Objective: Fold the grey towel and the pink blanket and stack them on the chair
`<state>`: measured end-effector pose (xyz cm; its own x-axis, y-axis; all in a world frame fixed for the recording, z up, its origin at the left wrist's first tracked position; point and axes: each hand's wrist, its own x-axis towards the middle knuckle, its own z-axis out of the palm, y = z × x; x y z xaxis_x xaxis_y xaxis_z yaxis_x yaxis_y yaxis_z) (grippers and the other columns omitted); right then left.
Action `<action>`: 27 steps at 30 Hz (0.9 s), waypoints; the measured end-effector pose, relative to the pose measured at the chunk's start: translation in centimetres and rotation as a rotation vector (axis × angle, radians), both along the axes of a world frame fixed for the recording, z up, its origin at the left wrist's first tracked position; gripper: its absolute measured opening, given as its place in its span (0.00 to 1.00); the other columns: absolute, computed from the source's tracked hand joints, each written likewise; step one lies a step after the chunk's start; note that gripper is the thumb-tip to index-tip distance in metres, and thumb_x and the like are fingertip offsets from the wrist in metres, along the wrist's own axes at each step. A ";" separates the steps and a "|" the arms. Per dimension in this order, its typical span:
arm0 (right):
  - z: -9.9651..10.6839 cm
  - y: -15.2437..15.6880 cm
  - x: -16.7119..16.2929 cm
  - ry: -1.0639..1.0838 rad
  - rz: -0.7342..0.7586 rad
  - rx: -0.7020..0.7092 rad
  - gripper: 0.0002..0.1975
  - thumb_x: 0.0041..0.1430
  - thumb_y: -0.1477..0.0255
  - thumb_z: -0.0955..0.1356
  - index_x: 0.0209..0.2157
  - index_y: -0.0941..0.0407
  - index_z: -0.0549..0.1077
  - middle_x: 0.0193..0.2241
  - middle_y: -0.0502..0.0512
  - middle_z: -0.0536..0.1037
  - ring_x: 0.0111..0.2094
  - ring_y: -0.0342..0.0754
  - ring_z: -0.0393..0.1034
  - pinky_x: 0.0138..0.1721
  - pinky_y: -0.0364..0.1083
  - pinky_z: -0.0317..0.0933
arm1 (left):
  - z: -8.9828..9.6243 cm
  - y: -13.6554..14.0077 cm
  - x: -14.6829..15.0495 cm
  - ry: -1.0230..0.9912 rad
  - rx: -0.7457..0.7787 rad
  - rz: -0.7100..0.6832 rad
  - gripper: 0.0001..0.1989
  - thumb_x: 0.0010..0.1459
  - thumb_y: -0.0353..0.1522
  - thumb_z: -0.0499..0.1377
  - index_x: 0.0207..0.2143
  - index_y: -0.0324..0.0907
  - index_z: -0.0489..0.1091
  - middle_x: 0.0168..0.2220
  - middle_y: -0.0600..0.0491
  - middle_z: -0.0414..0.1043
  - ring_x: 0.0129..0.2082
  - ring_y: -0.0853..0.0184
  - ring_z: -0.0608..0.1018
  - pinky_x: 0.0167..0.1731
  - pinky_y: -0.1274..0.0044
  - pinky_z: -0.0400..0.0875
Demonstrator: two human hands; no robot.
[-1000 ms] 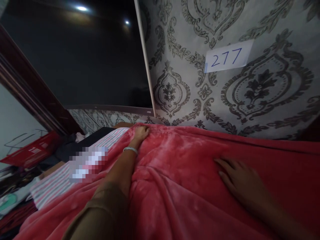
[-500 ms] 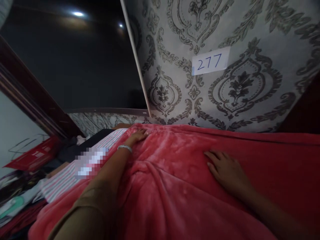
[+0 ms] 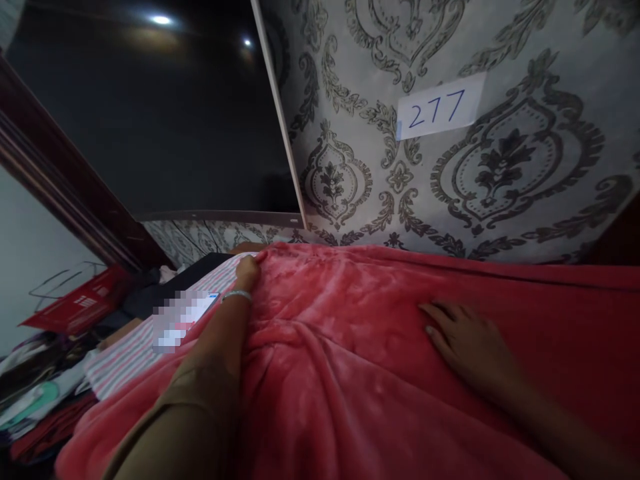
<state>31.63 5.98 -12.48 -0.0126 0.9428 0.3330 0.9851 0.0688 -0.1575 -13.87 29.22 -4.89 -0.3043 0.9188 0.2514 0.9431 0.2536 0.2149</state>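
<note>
A red plush blanket [image 3: 350,313] lies spread over the surface before me, with folds bunched near its middle. At its far left edge, my left hand [image 3: 248,270] is closed, fingers curled around the blanket's border; the fingertips are hidden. A bracelet circles that wrist. My right hand [image 3: 467,340] rests palm down on the blanket to the right, fingers extended and holding nothing. Under the blanket's left side, a striped cloth [image 3: 123,357] in white, pink and grey shows. A phone-like device [image 3: 213,298], mostly blurred out, lies on that cloth beside my left forearm.
A large dark screen [image 3: 160,120] stands behind on the left, against a patterned wall [image 3: 340,107]. A paper marked 277 [image 3: 440,107] is stuck to the wall. To the left are a red bag [image 3: 75,303] and piled clothes [image 3: 45,400].
My left hand has moved left from lying on the blanket to its edge and has closed there. The right hand stays flat on the blanket. The view has shifted slightly.
</note>
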 end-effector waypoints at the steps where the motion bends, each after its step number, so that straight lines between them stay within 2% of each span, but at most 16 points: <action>1: 0.0 0.0 0.1 0.002 0.001 -0.004 0.29 0.66 0.60 0.54 0.59 0.52 0.75 0.58 0.61 0.75 0.55 0.61 0.69 0.50 0.61 0.66 | -0.2 0.1 0.0 0.006 0.015 0.009 0.20 0.69 0.33 0.49 0.56 0.31 0.70 0.57 0.33 0.73 0.56 0.50 0.77 0.51 0.67 0.68; 4: -0.3 0.0 0.4 0.002 -0.002 0.001 0.29 0.67 0.59 0.53 0.58 0.51 0.75 0.57 0.61 0.75 0.54 0.61 0.69 0.49 0.60 0.66 | -0.9 0.5 -0.1 0.019 0.052 0.065 0.20 0.66 0.27 0.48 0.57 0.29 0.67 0.59 0.30 0.68 0.54 0.49 0.77 0.50 0.65 0.69; 7: -0.6 0.0 0.5 0.000 0.002 0.039 0.29 0.67 0.59 0.53 0.58 0.50 0.75 0.57 0.60 0.75 0.54 0.61 0.69 0.50 0.60 0.66 | -1.4 0.6 -0.3 0.015 0.074 0.121 0.20 0.65 0.29 0.51 0.57 0.29 0.66 0.58 0.27 0.67 0.53 0.47 0.77 0.48 0.63 0.71; 10: -0.6 -0.1 0.5 0.004 0.006 0.047 0.28 0.68 0.60 0.53 0.58 0.49 0.75 0.57 0.60 0.75 0.54 0.60 0.69 0.51 0.61 0.66 | -1.2 0.4 -0.4 0.017 0.102 0.165 0.21 0.64 0.29 0.52 0.57 0.29 0.66 0.58 0.26 0.65 0.54 0.46 0.75 0.48 0.61 0.70; 12: -0.5 -0.1 0.4 0.000 0.000 0.031 0.28 0.68 0.60 0.54 0.58 0.50 0.75 0.57 0.60 0.75 0.55 0.61 0.69 0.50 0.61 0.66 | -0.8 0.2 -0.3 0.058 0.174 0.190 0.20 0.63 0.27 0.51 0.56 0.31 0.68 0.60 0.27 0.64 0.58 0.45 0.72 0.51 0.59 0.69; 14: -0.2 -0.1 0.2 -0.009 -0.009 0.026 0.27 0.68 0.61 0.54 0.58 0.50 0.75 0.57 0.60 0.75 0.55 0.61 0.69 0.51 0.61 0.66 | -0.4 0.2 0.2 0.132 0.260 0.130 0.20 0.65 0.28 0.48 0.55 0.35 0.71 0.61 0.31 0.63 0.62 0.45 0.67 0.55 0.57 0.66; 15: -0.1 -0.1 0.2 -0.014 -0.012 0.026 0.27 0.68 0.61 0.54 0.58 0.50 0.75 0.57 0.60 0.75 0.55 0.61 0.69 0.51 0.61 0.66 | -0.3 0.3 0.6 0.171 0.257 0.037 0.20 0.66 0.29 0.48 0.56 0.37 0.71 0.62 0.34 0.64 0.63 0.46 0.66 0.58 0.56 0.64; 18: 0.3 -0.2 0.0 -0.021 -0.009 0.010 0.27 0.68 0.62 0.55 0.59 0.50 0.75 0.58 0.60 0.74 0.56 0.60 0.69 0.52 0.61 0.66 | -0.7 1.3 2.2 0.230 0.042 -0.338 0.23 0.68 0.38 0.50 0.62 0.44 0.68 0.65 0.42 0.65 0.66 0.50 0.64 0.63 0.58 0.59; 20: 0.6 -0.3 -0.1 -0.020 -0.010 -0.018 0.27 0.68 0.62 0.55 0.60 0.50 0.74 0.59 0.60 0.74 0.57 0.60 0.68 0.53 0.62 0.66 | -1.5 2.1 3.3 0.233 -0.128 -0.445 0.27 0.68 0.43 0.50 0.66 0.49 0.64 0.69 0.47 0.61 0.68 0.51 0.61 0.65 0.56 0.57; 24: 0.9 -0.3 -0.3 -0.010 -0.047 -0.024 0.27 0.68 0.63 0.56 0.63 0.51 0.71 0.64 0.61 0.69 0.61 0.61 0.65 0.56 0.62 0.64 | -2.5 2.4 4.2 0.237 -0.212 -0.312 0.31 0.69 0.47 0.44 0.71 0.52 0.55 0.74 0.46 0.50 0.72 0.47 0.55 0.64 0.47 0.54; 27: 0.8 -0.2 -0.5 -0.025 -0.076 -0.002 0.29 0.69 0.62 0.57 0.68 0.51 0.65 0.70 0.61 0.59 0.69 0.62 0.54 0.63 0.66 0.56 | -1.8 1.8 4.5 0.239 -0.192 -0.231 0.32 0.68 0.50 0.42 0.70 0.50 0.59 0.71 0.40 0.56 0.69 0.40 0.61 0.60 0.41 0.58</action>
<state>31.11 5.79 -11.63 0.0509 0.9422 0.3311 0.9911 -0.0068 -0.1331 -9.33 31.02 -6.72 -0.0376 0.9935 0.1072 0.9979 0.0430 -0.0486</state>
